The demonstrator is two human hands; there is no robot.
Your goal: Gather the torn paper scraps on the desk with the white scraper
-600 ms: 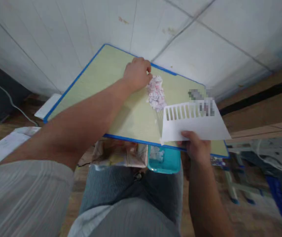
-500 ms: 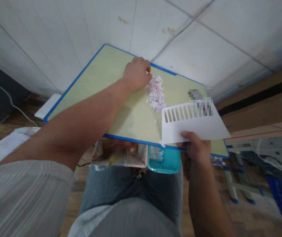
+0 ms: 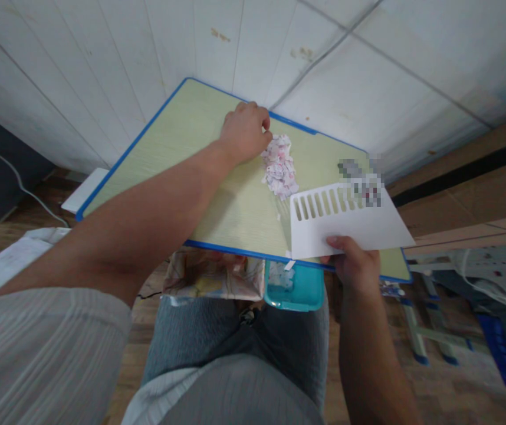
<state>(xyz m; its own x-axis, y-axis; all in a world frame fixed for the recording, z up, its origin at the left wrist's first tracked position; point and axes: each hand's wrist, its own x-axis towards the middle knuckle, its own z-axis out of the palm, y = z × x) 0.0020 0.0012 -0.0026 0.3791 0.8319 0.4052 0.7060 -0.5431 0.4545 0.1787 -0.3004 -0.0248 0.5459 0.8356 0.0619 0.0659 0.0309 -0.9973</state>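
1. R hand (image 3: 357,265): grip clamped on white card (image 3: 348,229) at its near edge; thumb on top, other fingers mostly hidden below.
2. Card was over the R part of the worktop (image 3: 155,153), w/ a row of slots along its far side. Far R corner pixelated, so details n/a.
3. L hand (image 3: 246,133): fingers curled, tips at far end of the scraps (image 3: 279,168). Couldn't tell if that grip was pinching anything.
4. Scraps (white paper bits w/ pinkish marks) lay in a long pile on the worktop, btwn L hand and card. Near end was right by card's far L corner; contact unclear.
5. Small white strip (image 3: 289,265) was at the worktop's blue front edge, in line w/ the tub.
6. Teal tub (image 3: 310,286) was below that edge, w/ white bits inside, L side.
7. Patterned bag (image 3: 215,289) was just L of tub; contents unclear.
8. White wall (image 3: 115,65) stood behind worktop, w/ grey cable (image 3: 324,57) running up it.
9. Far L: loose papers (image 3: 16,260) on floor.
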